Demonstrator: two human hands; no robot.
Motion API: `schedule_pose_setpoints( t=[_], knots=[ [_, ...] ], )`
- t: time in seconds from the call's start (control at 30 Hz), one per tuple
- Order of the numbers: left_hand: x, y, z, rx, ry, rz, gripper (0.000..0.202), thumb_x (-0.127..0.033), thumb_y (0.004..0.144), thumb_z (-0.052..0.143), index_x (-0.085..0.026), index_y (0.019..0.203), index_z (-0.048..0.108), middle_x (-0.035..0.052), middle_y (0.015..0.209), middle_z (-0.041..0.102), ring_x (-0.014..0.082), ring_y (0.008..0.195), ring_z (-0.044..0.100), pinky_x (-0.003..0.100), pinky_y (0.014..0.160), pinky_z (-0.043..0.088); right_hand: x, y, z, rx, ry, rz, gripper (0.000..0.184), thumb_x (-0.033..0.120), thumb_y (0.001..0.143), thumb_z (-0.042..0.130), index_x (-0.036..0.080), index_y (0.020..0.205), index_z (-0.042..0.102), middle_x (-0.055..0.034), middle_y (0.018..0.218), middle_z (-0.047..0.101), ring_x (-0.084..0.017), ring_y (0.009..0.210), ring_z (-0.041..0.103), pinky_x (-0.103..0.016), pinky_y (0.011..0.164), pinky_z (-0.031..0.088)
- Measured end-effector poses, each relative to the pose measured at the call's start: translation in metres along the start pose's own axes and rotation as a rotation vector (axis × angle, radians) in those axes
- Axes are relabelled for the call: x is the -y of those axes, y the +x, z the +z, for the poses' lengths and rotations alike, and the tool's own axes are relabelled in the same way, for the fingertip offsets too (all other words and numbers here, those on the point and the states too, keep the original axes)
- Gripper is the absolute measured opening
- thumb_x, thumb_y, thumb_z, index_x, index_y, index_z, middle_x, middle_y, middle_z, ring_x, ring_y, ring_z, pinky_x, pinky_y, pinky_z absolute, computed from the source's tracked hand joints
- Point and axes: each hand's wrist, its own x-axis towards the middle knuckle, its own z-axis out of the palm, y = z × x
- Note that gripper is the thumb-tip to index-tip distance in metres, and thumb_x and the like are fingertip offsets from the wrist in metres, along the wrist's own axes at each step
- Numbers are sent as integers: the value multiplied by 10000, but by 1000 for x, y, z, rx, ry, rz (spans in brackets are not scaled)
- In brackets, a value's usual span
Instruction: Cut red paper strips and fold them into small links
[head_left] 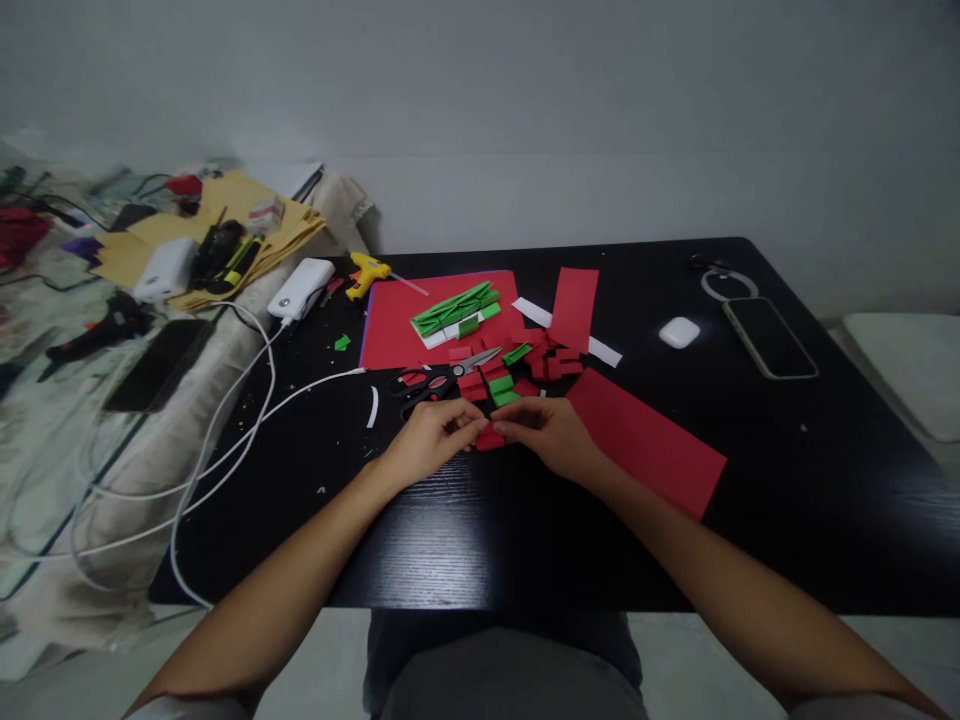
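Between my fingertips is a small folded piece of red paper [491, 437], low over the black table. My left hand [437, 437] pinches its left side, and my right hand [546, 432] pinches its right side. Just beyond my hands lie scissors [450, 374] with black handles, their blades partly apart and pointing right. Around the blades are several folded red paper pieces [555, 360] and a green folded strip [504, 390]. Farther back, a bundle of folded green paper [457, 310] rests on red sheets [390, 330]. My fingers cover part of the piece they hold.
A red sheet [652, 440] lies beside my right forearm. On the left are a yellow glue gun [367, 273], a white power bank [301, 288] and its white cable [274, 410]. At right lie a phone [770, 338], a white earbud case [679, 332] and a ring-shaped object [729, 285].
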Motion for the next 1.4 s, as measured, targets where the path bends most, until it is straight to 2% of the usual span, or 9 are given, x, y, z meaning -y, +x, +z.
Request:
schedule_pose_setpoints(
  t=[0.2,0.33,0.53,0.73,0.87,1.2,1.4],
  knots=[
    [-2,0,1,-49,79,53,155,-277,944,606,-163,923,710,-7,712,672,107,642,599,204,622,446,2,0,0,18,16,16,255,359,740,820,193,931,779,-43,856,776,-206,769,734,-364,770,603],
    [-3,-1,2,-55,80,57,136,-257,927,624,-158,892,710,-11,704,661,102,637,584,196,616,437,4,1,0,64,16,29,287,384,738,821,183,933,760,-41,840,761,-188,734,721,-334,735,599],
    [-3,0,2,-49,75,70,125,-251,919,631,-158,889,710,-15,699,649,99,632,576,191,602,431,5,0,0,130,-64,22,279,446,819,739,172,871,736,-36,798,708,-173,705,681,-311,693,580],
    [-4,0,1,-40,96,86,135,-261,924,628,-159,892,711,-15,710,651,98,645,575,193,620,438,4,0,1,125,-118,-11,232,402,863,677,171,863,690,-20,784,671,-156,690,651,-290,669,554],
    [-5,0,0,-40,97,86,137,-260,919,632,-157,873,709,-19,695,645,92,627,565,186,603,430,5,1,0,156,-61,31,240,408,847,688,169,859,672,-5,763,649,-154,680,658,-297,665,578],
    [-4,0,1,-53,14,45,176,-307,919,638,-155,863,706,-15,650,653,95,589,577,182,559,429,6,0,1,132,-29,22,245,402,834,707,162,881,685,-14,782,667,-142,665,668,-279,647,592],
    [-1,0,2,-45,-45,-6,200,-333,920,638,-147,881,701,-8,645,660,104,574,607,191,557,446,8,1,-1,145,5,43,322,473,824,728,157,880,705,-21,761,684,-152,656,686,-300,648,606]
  ],
)
